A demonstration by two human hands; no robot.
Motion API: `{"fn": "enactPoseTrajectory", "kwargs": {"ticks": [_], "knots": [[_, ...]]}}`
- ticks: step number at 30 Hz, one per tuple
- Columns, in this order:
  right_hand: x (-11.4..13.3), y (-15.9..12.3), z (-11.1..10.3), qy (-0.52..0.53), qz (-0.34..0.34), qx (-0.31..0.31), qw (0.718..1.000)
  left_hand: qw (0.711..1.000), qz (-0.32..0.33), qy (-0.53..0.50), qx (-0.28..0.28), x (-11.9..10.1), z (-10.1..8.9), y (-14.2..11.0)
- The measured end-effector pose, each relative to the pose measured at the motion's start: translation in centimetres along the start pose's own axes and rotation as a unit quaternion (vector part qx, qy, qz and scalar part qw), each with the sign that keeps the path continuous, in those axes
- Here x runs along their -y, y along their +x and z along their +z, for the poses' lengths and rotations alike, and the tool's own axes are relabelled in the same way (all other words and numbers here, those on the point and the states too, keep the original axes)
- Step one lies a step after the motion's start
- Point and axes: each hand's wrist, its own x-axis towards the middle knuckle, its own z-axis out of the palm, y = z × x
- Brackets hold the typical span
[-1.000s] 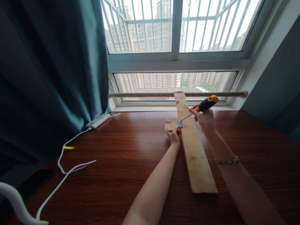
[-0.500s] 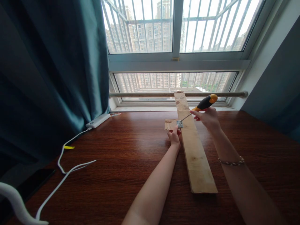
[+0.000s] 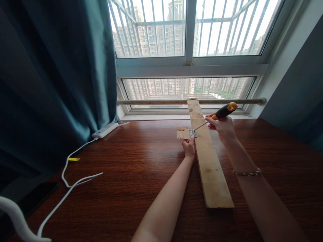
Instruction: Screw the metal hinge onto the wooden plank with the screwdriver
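A long wooden board (image 3: 210,161) lies lengthwise on the table, its far end near the window. Against its left side is a small wooden piece (image 3: 183,133), and a metal hinge (image 3: 193,133) spans the two. My left hand (image 3: 188,148) is closed at the hinge's near edge, thumb on the metal; its other fingers are partly hidden. My right hand (image 3: 223,127) grips a screwdriver (image 3: 222,111) with a black and orange handle. The shaft slants down to the left, its tip at the hinge; whether it sits in a screw is too small to tell.
The brown table (image 3: 141,174) runs up to the window. At left are a white power strip (image 3: 105,130), a white cable (image 3: 66,168) with a yellow tag (image 3: 74,159), and a blue curtain (image 3: 101,67). A horizontal rail (image 3: 156,102) crosses before the window.
The screwdriver's handle has tilted slightly to the right and lower, and my right fingers have shifted around it. My left hand has moved very slightly at the hinge.
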Motion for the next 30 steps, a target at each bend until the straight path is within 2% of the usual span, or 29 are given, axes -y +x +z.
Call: {"fn": "enactPoseTrajectory", "kwargs": {"ticks": [6,8,14,18,20,23,26,30], "knots": [[1.5,-0.1,-0.6,0.067,0.062,0.096,0.991,1.000,0.001,-0.009,0.009,0.2,0.0,0.1],[1.6,-0.2,-0.7,0.054,0.061,0.099,0.992,1.000,0.004,-0.013,0.011,0.2,0.0,0.1],[0.4,0.2,-0.4,-0.073,-0.001,0.004,0.997,1.000,0.003,-0.028,0.012,-0.1,0.1,-0.2],[-0.2,0.1,-0.1,-0.187,-0.072,-0.083,0.976,1.000,-0.002,-0.024,0.010,-0.2,0.2,-0.3],[-0.4,-0.1,0.0,-0.207,-0.106,-0.113,0.966,1.000,-0.003,-0.022,0.007,-0.3,0.2,-0.4],[-0.5,0.2,-0.1,-0.155,-0.108,-0.155,0.970,1.000,0.001,-0.014,0.004,-0.4,0.2,-0.4],[0.1,1.2,-0.9,-0.024,-0.092,-0.191,0.977,1.000,0.010,-0.006,0.008,-0.3,0.1,-0.3],[1.4,2.3,-3.7,0.131,-0.053,-0.210,0.967,1.000,0.017,0.012,0.017,-0.1,-0.1,-0.1]]}}
